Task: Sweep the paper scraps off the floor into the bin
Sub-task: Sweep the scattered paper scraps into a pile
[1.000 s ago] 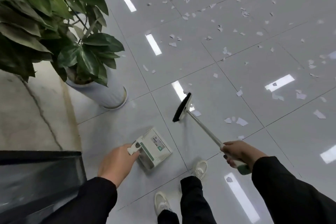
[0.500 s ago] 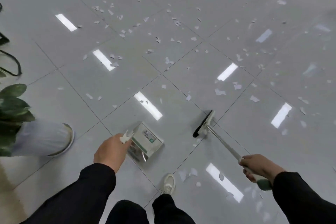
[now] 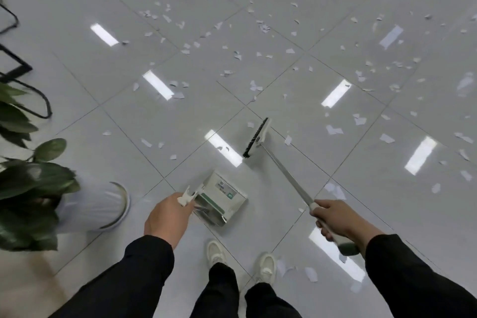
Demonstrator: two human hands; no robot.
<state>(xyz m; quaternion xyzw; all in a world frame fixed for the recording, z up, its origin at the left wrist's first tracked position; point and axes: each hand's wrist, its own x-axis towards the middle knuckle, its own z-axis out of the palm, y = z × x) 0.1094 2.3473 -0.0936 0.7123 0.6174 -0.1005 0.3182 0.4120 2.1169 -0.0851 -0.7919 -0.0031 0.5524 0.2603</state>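
Several white paper scraps (image 3: pixel 334 129) lie scattered over the glossy grey tiled floor (image 3: pixel 134 116), densest toward the far middle and right. My left hand (image 3: pixel 167 217) grips the white handle of a white and green dustpan (image 3: pixel 222 197), which hangs low in front of my feet. My right hand (image 3: pixel 338 219) holds the metal handle of a broom (image 3: pixel 256 138); its black-bristled head is near the floor just beyond the dustpan. No bin is in view.
A potted plant (image 3: pixel 31 188) in a white pot (image 3: pixel 95 206) stands at the left. A black metal frame (image 3: pixel 23 70) shows at the far left edge. My two white shoes (image 3: pixel 216 253) stand at the bottom centre, with a few scraps beside them.
The view has swung right, away from the plant and a dark bin liner at the lower left. Both hands carried the dustpan and broom forward; the broom head now sits farther ahead.
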